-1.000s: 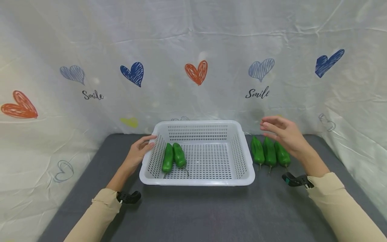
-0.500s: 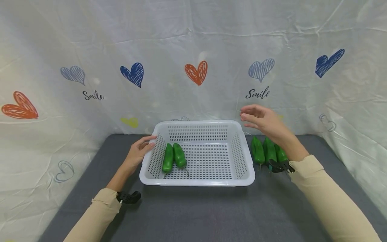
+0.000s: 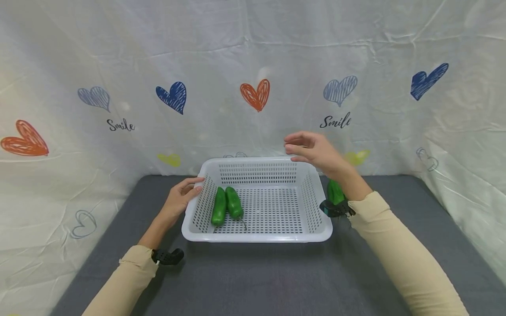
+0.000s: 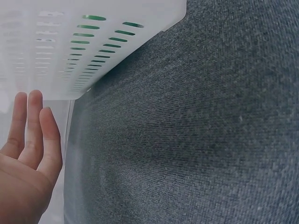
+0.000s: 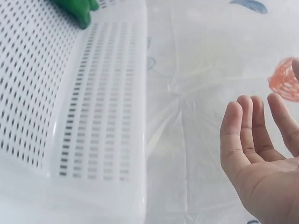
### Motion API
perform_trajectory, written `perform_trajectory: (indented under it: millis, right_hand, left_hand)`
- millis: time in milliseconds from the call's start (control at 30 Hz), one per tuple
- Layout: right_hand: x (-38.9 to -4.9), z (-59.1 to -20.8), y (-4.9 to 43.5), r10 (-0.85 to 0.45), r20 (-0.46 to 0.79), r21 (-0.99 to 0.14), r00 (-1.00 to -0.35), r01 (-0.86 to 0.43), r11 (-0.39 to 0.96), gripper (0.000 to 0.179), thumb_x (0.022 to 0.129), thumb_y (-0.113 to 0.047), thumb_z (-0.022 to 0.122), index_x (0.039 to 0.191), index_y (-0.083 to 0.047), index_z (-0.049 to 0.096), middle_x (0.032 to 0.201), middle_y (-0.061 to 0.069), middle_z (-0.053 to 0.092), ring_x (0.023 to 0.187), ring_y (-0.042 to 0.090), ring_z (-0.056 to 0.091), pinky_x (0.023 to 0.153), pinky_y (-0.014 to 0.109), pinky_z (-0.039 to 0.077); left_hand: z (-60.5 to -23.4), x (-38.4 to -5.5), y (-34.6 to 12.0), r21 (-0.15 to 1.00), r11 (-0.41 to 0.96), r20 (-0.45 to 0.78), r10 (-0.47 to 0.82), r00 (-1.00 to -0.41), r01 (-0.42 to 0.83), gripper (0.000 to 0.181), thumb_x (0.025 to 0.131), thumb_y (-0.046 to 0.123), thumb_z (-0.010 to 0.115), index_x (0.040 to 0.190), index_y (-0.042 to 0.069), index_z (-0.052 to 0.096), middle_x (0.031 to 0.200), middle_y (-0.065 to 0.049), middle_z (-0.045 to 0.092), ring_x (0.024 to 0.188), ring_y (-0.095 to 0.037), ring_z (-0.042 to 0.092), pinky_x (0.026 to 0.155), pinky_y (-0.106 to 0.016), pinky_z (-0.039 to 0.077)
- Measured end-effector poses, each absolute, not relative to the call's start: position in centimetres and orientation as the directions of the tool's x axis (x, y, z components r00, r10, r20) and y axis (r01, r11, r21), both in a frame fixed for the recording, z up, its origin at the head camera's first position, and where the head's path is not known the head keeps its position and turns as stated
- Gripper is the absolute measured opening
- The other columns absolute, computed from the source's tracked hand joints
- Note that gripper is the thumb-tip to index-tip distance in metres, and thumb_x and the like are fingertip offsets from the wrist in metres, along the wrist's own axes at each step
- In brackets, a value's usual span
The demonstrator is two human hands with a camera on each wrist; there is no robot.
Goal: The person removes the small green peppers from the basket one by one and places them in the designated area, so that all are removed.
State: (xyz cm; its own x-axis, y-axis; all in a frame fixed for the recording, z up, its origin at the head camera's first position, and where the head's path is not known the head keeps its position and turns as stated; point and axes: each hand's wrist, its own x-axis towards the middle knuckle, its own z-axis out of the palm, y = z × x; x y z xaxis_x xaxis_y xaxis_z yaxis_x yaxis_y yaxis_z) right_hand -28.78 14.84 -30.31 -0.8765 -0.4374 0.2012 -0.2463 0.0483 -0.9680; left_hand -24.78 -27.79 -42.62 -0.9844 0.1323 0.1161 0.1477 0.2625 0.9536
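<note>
A white perforated plastic basket (image 3: 257, 238) sits on the grey table. Inside, along its left side, lie two green peppers: one pepper (image 3: 218, 207) leftmost, another pepper (image 3: 234, 204) right beside it. My left hand (image 3: 178, 201) touches the basket's left rim; in the left wrist view its extended fingers (image 4: 34, 123) stand close to the basket's outer wall. Over the basket's back right corner hovers my right hand (image 3: 316, 151), fingers loosely curved with nothing between them. To the basket's right, a green pepper (image 3: 334, 192) shows partly behind my right forearm, which hides the other peppers there.
The dark grey tabletop (image 3: 253, 276) extends in front of the basket and to both sides. A pale curtain (image 3: 221, 52) printed with hearts and "Smile" hangs just behind the table. Each wrist wears a black strap with a small device (image 3: 170, 257).
My right hand has moved left and slightly up, from above the peppers on the table to above the basket's back right corner. The left hand, basket and peppers have stayed put.
</note>
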Motion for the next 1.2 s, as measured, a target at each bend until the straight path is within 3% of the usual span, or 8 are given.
perform_trajectory:
  millis: [300,667,867,1200]
  right_hand:
    - [-29.1,-30.7,12.1,-0.475,0.178,-0.979,-0.862,-0.202,-0.001,0.037,0.099,-0.01,0.068,0.132,0.004,0.057,0.135,0.027,0.052,0.122,0.037,0.055,0.099,0.046,0.048]
    - [-29.2,-31.4,8.0,-0.505,0.146,-0.986,-0.851,-0.164,-0.008,0.036,0.099,-0.013,0.069,0.132,0.001,0.06,0.131,0.021,0.058,0.115,0.032,0.06,0.096,0.044,0.05]
    - [-29.6,-32.2,6.5,-0.506,0.14,-0.99,-0.851,-0.137,-0.044,0.034,0.099,-0.01,0.069,0.13,0.002,0.061,0.124,0.019,0.061,0.112,0.033,0.061,0.098,0.051,0.048]
    - [-30.6,-34.0,4.8,-0.521,0.007,-1.0,-0.854,0.007,-0.024,0.037,0.1,-0.01,0.068,0.132,0.006,0.058,0.125,0.019,0.061,0.128,0.049,0.048,0.102,0.051,0.045]
  left_hand:
    - [-42.6,-24.9,-27.9,0.949,0.277,0.115,0.14,-0.983,0.15,0.045,0.104,0.027,0.063,0.143,0.006,0.056,0.128,-0.024,0.059,0.096,-0.02,0.066,0.074,-0.034,0.057]
    - [-42.8,-25.0,-28.0,0.953,0.265,0.115,0.139,-0.984,0.149,0.045,0.104,0.028,0.063,0.144,0.006,0.056,0.128,-0.023,0.06,0.096,-0.02,0.067,0.073,-0.035,0.058]
    - [-42.8,-24.9,-28.0,0.954,0.262,0.116,0.137,-0.984,0.149,0.046,0.104,0.028,0.063,0.144,0.006,0.056,0.128,-0.023,0.06,0.095,-0.019,0.067,0.073,-0.035,0.058]
    - [-42.8,-24.9,-28.0,0.954,0.265,0.109,0.132,-0.985,0.141,0.045,0.104,0.029,0.063,0.143,0.007,0.057,0.128,-0.023,0.06,0.095,-0.021,0.067,0.073,-0.036,0.058]
